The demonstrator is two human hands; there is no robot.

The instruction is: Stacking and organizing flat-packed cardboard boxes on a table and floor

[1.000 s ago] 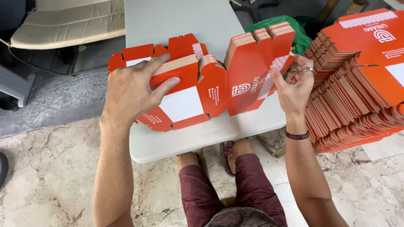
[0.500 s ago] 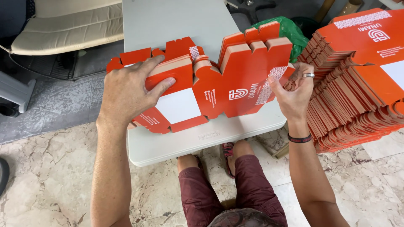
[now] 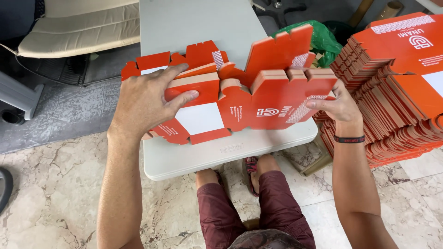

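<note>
**Both hands on a half-folded orange carton blank**

The left hand (image 3: 147, 103) presses flat, fingers spread, on the left part of the orange die-cut carton blank (image 3: 230, 99), thumb on the panel above its white square. The right hand (image 3: 336, 103) pinches the blank's right edge, fingers closed on the cardboard, holding that side panel raised upright. A second orange panel stands tilted just behind it. The blank lies across the near end of a light grey folding table (image 3: 194, 157), its left flaps flat on the top. Right of the table, near the right hand, sits a tall stack of flat orange blanks (image 3: 397, 92). A green plastic bag (image 3: 323, 39) shows behind the raised panels. A cream cushioned seat (image 3: 78, 27) stands at upper left, over a marble-patterned floor (image 3: 50, 184)
</note>
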